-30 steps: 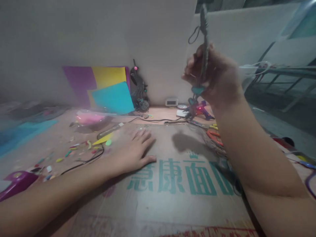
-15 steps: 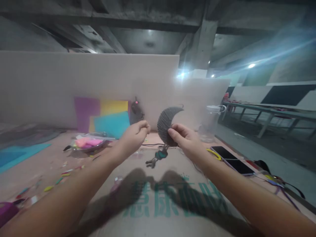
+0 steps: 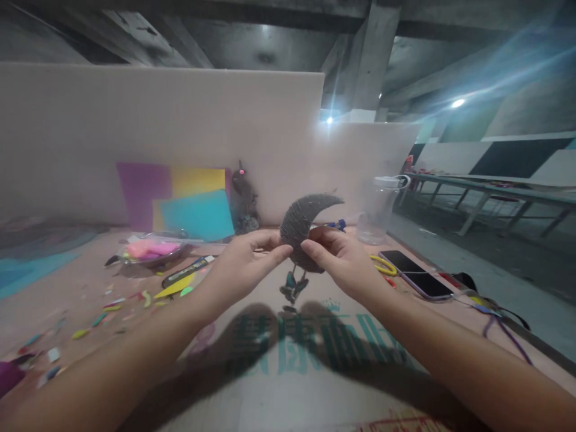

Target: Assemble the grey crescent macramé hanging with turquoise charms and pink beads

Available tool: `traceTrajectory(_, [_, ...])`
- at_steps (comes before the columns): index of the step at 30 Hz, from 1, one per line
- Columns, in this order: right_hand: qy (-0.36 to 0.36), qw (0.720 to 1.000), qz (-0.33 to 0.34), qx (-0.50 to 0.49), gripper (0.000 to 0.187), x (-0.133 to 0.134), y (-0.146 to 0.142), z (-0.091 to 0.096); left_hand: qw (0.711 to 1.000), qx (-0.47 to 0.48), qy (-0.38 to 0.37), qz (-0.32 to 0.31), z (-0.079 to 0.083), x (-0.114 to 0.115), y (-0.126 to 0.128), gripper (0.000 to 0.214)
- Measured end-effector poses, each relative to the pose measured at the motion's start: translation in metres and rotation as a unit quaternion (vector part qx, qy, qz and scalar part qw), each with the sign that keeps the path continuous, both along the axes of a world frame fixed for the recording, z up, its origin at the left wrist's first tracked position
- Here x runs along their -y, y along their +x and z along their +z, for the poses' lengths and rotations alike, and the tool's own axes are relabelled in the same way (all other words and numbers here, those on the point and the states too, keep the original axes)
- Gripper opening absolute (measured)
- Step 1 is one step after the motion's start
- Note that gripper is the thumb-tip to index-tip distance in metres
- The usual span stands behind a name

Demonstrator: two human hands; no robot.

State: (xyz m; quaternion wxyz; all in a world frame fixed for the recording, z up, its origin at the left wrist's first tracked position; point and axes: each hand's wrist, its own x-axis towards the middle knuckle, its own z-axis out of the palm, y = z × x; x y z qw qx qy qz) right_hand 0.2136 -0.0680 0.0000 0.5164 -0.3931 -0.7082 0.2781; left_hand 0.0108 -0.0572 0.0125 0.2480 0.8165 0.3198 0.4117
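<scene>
A grey yarn-wrapped crescent moon [image 3: 302, 221] is held up over the table in front of me, with small teal charms [image 3: 292, 287] dangling beneath it. My right hand [image 3: 342, 261] pinches the crescent's lower right side between thumb and fingers. My left hand [image 3: 245, 268] meets it from the left, its fingertips closed on the crescent's lower left edge. Both forearms reach in from the bottom corners.
A cardboard sheet with green print [image 3: 315, 351] covers the table. Coloured paper sheets [image 3: 189, 207] and a dark ornament [image 3: 243, 198] lean on the back board. A dish of pink pieces [image 3: 148, 251], scraps [image 3: 108, 306], a clear jar [image 3: 380, 207], a phone [image 3: 416, 281] and yellow scissors [image 3: 382, 265] lie around.
The right hand brought the crescent down from high up to the middle. The left hand lifted off the cardboard and took hold of the crescent's left edge. The camera tilted up.
</scene>
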Motion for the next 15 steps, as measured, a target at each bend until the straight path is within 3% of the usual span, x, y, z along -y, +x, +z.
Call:
traceTrajectory(5, [-0.026, 0.999, 0.001, 0.048, 0.03, 0.007, 0.002, 0.006, 0.998, -0.036, 0.042, 0.022, 0.0, 0.005, -0.001, 0.024])
traceTrajectory(7, [-0.04, 0.999, 0.008, 0.03, 0.03, 0.01, 0.002, 0.007, 0.997, -0.034, 0.062, 0.025, -0.001, 0.007, -0.001, 0.015])
traceTrajectory(10, [-0.079, 0.995, 0.056, -0.036, 0.028, 0.013, 0.002, 0.006, 0.994, -0.028, 0.098, 0.039, -0.004, 0.009, -0.002, 0.021])
traceTrajectory(12, [-0.097, 0.991, 0.066, -0.07, 0.028, 0.013, 0.002, 0.004, 0.988, -0.043, 0.143, 0.051, -0.007, 0.01, -0.002, 0.02])
traceTrajectory(15, [-0.097, 0.991, 0.025, -0.093, 0.028, 0.01, 0.002, 0.001, 0.963, -0.051, 0.26, 0.051, -0.011, 0.01, -0.001, 0.015])
